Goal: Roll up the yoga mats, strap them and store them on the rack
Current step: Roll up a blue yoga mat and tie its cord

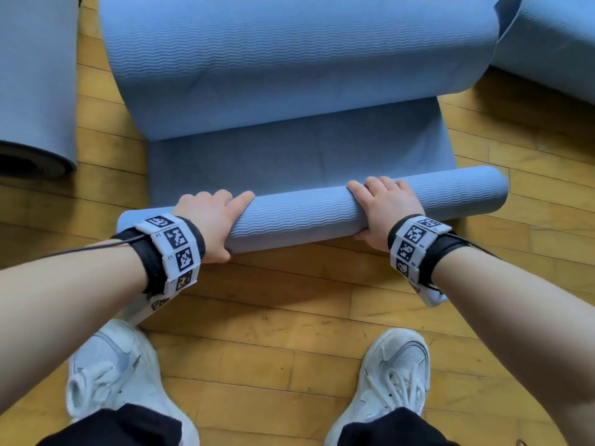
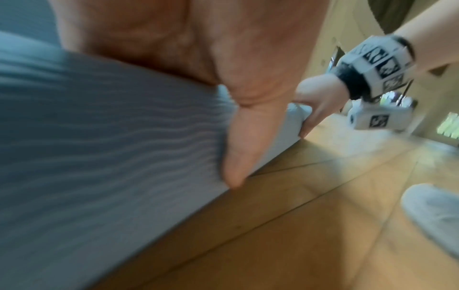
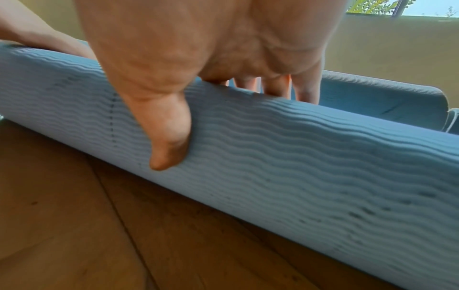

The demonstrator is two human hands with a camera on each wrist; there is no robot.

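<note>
A blue ribbed yoga mat lies on the wooden floor, its near end wound into a slim roll [image 1: 306, 215] [image 2: 99, 137] [image 3: 298, 157]. Beyond the roll comes a short flat stretch [image 1: 302, 149], and the far part bulges up in a big loose curl [image 1: 289, 59]. My left hand [image 1: 211, 220] [image 2: 243, 127] grips the roll near its left end, fingers over the top and thumb on the near side. My right hand [image 1: 383, 207] [image 3: 198, 58] grips it right of the middle in the same way. The fingertips of both hands are hidden behind the roll.
Another rolled blue mat [image 1: 35, 91] lies at the left, and a further blue mat [image 1: 553, 43] at the far right. My two white shoes [image 1: 119, 371] [image 1: 396, 371] stand on the floor [image 1: 289, 300] just behind the roll.
</note>
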